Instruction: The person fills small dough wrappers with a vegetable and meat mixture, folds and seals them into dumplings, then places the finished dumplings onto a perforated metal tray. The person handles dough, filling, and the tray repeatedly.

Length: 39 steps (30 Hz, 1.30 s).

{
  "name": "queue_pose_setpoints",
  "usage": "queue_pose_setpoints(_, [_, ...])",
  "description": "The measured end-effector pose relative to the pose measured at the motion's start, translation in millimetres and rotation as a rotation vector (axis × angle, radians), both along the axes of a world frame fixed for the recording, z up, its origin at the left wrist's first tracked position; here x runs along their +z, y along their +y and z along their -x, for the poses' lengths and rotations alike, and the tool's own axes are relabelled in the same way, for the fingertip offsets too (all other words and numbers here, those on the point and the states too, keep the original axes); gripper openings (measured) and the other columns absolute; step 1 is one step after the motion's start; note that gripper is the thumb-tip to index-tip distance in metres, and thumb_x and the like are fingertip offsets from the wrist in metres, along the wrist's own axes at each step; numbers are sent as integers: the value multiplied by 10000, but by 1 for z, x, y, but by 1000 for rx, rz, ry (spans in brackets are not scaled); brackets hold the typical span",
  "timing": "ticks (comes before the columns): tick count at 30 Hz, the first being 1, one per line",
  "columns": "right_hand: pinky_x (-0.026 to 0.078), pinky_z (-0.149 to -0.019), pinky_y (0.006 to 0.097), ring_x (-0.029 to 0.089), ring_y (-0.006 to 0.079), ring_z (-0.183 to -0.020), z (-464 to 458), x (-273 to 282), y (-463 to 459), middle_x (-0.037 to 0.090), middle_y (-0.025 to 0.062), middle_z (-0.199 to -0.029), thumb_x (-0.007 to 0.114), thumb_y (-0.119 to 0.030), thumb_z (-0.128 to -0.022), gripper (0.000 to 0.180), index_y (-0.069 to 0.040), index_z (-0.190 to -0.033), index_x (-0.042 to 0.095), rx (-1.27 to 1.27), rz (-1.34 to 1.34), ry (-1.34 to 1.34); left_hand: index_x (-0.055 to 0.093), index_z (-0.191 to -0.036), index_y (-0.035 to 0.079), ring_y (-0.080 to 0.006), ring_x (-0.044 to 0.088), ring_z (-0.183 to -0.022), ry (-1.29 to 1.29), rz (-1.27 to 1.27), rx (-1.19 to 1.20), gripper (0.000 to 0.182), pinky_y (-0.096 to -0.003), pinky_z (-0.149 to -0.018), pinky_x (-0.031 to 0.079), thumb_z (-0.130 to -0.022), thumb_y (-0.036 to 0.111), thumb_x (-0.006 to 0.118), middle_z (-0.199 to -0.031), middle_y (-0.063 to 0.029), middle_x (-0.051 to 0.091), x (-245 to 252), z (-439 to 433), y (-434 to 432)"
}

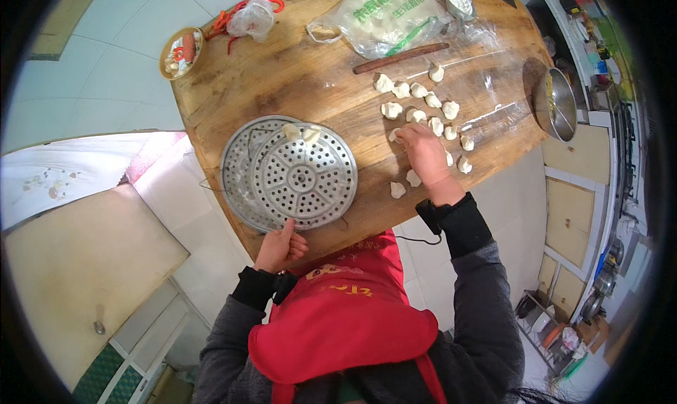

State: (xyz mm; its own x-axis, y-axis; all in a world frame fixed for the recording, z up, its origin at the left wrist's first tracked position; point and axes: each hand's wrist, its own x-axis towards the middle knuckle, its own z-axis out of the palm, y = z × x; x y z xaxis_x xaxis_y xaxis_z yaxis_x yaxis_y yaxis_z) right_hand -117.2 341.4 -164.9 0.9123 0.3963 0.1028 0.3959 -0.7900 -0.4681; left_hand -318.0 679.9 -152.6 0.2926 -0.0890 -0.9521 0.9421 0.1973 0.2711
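Note:
My right hand (421,149) reaches down among several white dumplings (391,110) on the wooden table, its fingertips at one dumpling (394,134) on the left side of the group. Whether the fingers grip it cannot be told. My left hand (283,247) is at the near edge of a round perforated metal steamer tray (301,203), its thumb up by the rim and its fingers loosely curled below. Two dumplings (311,134) lie near the far rim of this tray. The tray overlaps a second perforated metal tray (238,160) beneath it.
A rolling pin (401,58) lies beyond the dumplings, near a printed plastic bag (391,12) and a small bowl of white powder (460,3). A metal bowl (555,105) stands at the right edge, a basket (181,53) at the far left corner.

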Motion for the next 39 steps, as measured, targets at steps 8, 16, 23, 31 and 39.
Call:
queue_pose_setpoints(8, [535,-755,401,648,331,-882,-6,-3,-9,677,106,-904,684,-70,-840,121,-59,-959,702,30,-52,-80,693,-1106,67,-302,692,-781,-1004,-478,-518,281,-414,-699,542,-950,292,631,-931,-167,711,16,-52,-116])
queue_pose_setpoints(16, [523,-781,430,628,354,-897,0,0,-7,655,126,-923,661,-83,-859,129,-63,-985,679,3,-89,7,613,-966,35,-395,648,-831,-974,-721,-578,216,-484,-728,528,-900,231,674,-917,-183,644,-16,-102,-204])
queue_pose_setpoints(23, [532,-764,420,641,335,-884,-5,-5,-11,665,110,-925,668,-76,-857,103,-63,-957,689,33,-79,-4,608,-943,52,-385,652,-850,-974,-742,-586,147,-484,-749,522,-878,177,649,-893,-164,660,-21,-95,-211])
queue_pose_setpoints(31, [528,-781,415,632,348,-916,-11,16,18,653,128,-957,640,-35,-853,119,-67,-964,666,159,-46,-75,630,-969,63,-379,654,-867,-979,-668,-577,125,-486,-754,510,-927,168,577,-894,-166,675,-10,-85,-192])
queue_pose_setpoints(39, [528,-821,398,633,315,-946,-15,28,89,636,98,-986,611,-8,-802,221,-68,-1011,651,401,-143,-47,670,-1051,83,-342,633,-889,-1150,-887,-378,147,-439,-760,514,-918,124,621,-901,-121,664,23,-50,-87])
